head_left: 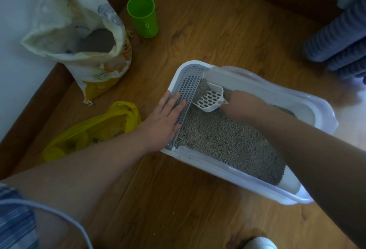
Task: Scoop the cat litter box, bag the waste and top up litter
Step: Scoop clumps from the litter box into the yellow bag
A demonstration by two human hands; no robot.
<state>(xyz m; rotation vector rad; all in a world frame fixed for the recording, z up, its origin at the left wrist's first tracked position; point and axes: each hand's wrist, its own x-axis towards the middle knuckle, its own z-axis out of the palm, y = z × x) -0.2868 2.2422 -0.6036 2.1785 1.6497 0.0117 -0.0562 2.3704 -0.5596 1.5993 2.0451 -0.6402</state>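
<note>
A white litter box (263, 187) lies on the wooden floor, filled with grey litter (227, 139). My left hand (164, 118) rests flat, fingers spread, on the grey grated step (187, 90) at the box's left end. My right hand (241, 106) grips the handle of a white slotted scoop (210, 98), whose head sits in the litter at the box's far left corner. A yellow plastic bag (95, 129) with dark clumps inside lies open on the floor to the left of the box. An open litter sack (83, 36) stands further back on the left.
A green plastic cup (143, 15) stands upright beside the sack. A brown skirting board (37, 98) and white wall run along the left and back. Blue striped fabric (340, 38) sits at the right edge. A white shoe tip (259, 243) shows at the bottom.
</note>
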